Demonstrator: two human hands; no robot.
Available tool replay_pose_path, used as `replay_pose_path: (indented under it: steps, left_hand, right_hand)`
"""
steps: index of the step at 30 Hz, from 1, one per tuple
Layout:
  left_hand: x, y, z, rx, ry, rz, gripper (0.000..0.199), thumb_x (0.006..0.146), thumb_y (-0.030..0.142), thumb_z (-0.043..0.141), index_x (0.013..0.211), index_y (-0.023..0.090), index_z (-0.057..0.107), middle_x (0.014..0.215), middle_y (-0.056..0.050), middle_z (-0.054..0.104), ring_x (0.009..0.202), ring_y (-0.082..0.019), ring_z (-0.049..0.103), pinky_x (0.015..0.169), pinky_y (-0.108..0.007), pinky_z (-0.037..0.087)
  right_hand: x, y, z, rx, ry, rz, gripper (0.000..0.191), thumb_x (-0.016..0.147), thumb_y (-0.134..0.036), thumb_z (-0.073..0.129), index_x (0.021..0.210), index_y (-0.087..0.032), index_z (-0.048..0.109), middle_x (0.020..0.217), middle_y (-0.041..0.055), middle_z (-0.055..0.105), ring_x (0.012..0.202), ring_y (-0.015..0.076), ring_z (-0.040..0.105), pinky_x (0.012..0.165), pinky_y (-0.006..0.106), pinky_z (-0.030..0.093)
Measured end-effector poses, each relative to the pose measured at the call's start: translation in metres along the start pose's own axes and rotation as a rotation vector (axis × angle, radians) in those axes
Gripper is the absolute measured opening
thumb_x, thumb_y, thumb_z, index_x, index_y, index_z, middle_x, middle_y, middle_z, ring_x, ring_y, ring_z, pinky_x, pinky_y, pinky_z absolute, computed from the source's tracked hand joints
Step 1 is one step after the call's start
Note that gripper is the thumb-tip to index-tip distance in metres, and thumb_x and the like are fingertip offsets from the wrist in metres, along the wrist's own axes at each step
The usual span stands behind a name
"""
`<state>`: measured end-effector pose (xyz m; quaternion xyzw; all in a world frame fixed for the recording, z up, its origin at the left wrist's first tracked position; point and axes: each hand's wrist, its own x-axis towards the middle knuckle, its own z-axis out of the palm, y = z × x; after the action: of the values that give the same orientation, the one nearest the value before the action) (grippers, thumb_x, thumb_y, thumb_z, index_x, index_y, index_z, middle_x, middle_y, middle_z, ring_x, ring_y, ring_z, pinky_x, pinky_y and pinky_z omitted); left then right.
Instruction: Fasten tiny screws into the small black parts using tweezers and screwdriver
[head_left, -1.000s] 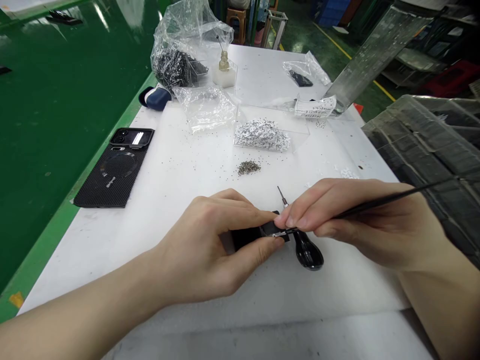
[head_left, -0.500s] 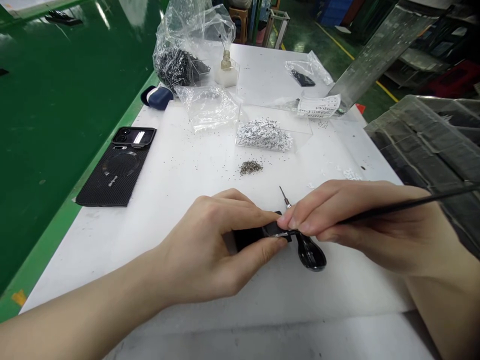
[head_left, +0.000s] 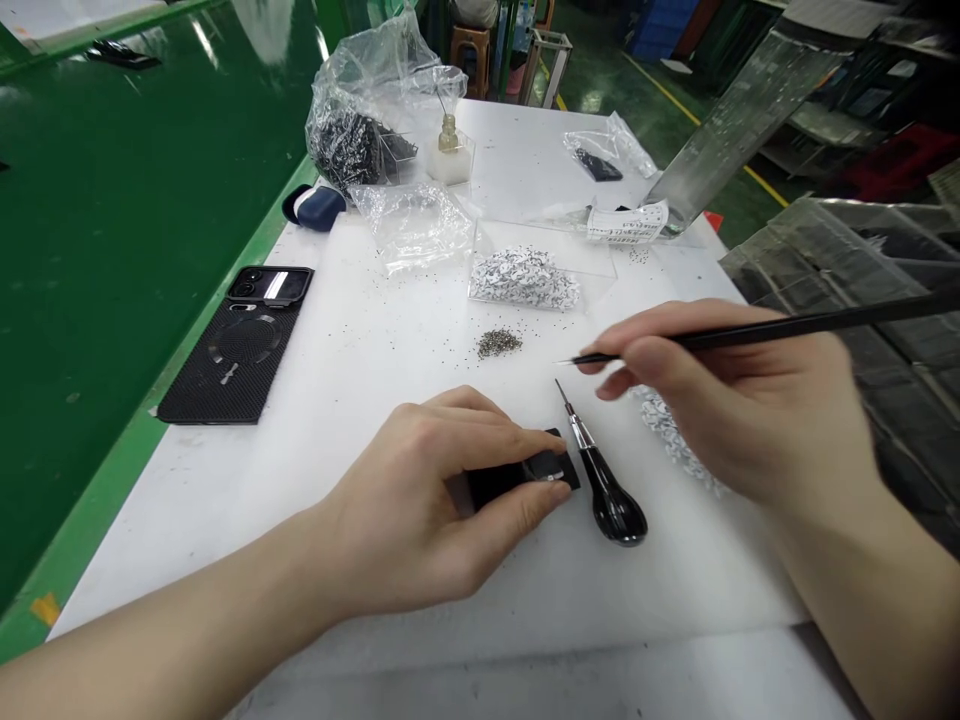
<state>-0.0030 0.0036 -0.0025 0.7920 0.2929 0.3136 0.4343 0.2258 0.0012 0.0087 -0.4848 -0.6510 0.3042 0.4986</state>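
Note:
My left hand grips a small black rectangular piece between thumb and fingers, its glossy middle part showing near the fingertips. My right hand holds a slim black pointed tool like a pen, its fine tip in the air above the white table and apart from the black piece. A small screwdriver with a bulbous black handle lies just right of my left fingers, its metal shaft pointing up and left. A little heap of tiny dark screws lies beyond my hands.
The white work table has a green edge on its left, beyond which is green floor. On it are a black textured phone case, a navy earbud case, plastic bags, a small bottle, and a clear tray of paper bits. Clear plastic sheets stand at right.
My right hand has lifted away up and to the right from the black piece, taking the pointed tool with it. My left hand and the screwdriver stay where they were.

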Motion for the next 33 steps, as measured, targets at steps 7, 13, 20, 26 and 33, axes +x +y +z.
replay_pose_path:
  steps: [7,13,20,26,33]
  left_hand:
    - [0.002,0.002,-0.002,-0.005,-0.03,0.012,0.02,0.092,0.019,0.068,0.109,0.015,0.078,0.093,-0.005,0.08,0.087,-0.018,0.068,0.081,-0.031,0.058]
    - [0.005,0.005,-0.004,0.005,-0.121,0.028,0.012,0.096,0.015,0.061,0.097,0.013,0.072,0.101,-0.006,0.079,0.089,-0.018,0.071,0.085,-0.031,0.057]
    - [0.008,0.005,-0.003,0.002,-0.129,0.014,0.008,0.094,0.015,0.063,0.096,0.014,0.071,0.098,-0.003,0.079,0.087,-0.016,0.072,0.083,-0.028,0.057]
    - [0.006,0.005,-0.005,-0.015,-0.141,0.009,0.008,0.095,0.015,0.062,0.096,0.014,0.071,0.097,-0.002,0.078,0.086,-0.015,0.071,0.085,-0.028,0.056]
    - [0.007,0.006,-0.005,-0.006,-0.14,0.018,0.01,0.095,0.014,0.061,0.089,0.014,0.069,0.099,-0.003,0.079,0.087,-0.015,0.072,0.083,-0.028,0.056]
  right_hand:
    - [0.006,0.014,0.028,-0.248,0.02,0.083,0.012,0.092,-0.027,0.072,0.1,-0.023,0.079,0.101,0.0017,0.081,0.094,0.0186,0.075,0.086,0.033,0.063]
    - [0.005,0.019,0.03,-0.297,-0.019,0.099,0.014,0.094,-0.028,0.069,0.102,-0.025,0.079,0.103,0.0013,0.08,0.096,0.0192,0.074,0.084,0.033,0.063]
    - [0.006,0.019,0.029,-0.287,-0.018,0.107,0.012,0.093,-0.028,0.069,0.1,-0.027,0.079,0.1,0.0013,0.08,0.094,0.0204,0.075,0.083,0.034,0.064]
    - [0.007,0.021,0.03,-0.278,-0.004,0.13,0.012,0.093,-0.028,0.07,0.1,-0.027,0.079,0.101,0.0012,0.08,0.094,0.0187,0.075,0.083,0.031,0.063]
    - [0.007,0.021,0.029,-0.282,-0.024,0.125,0.012,0.093,-0.028,0.07,0.101,-0.027,0.079,0.101,0.0014,0.08,0.095,0.0196,0.074,0.083,0.032,0.062]
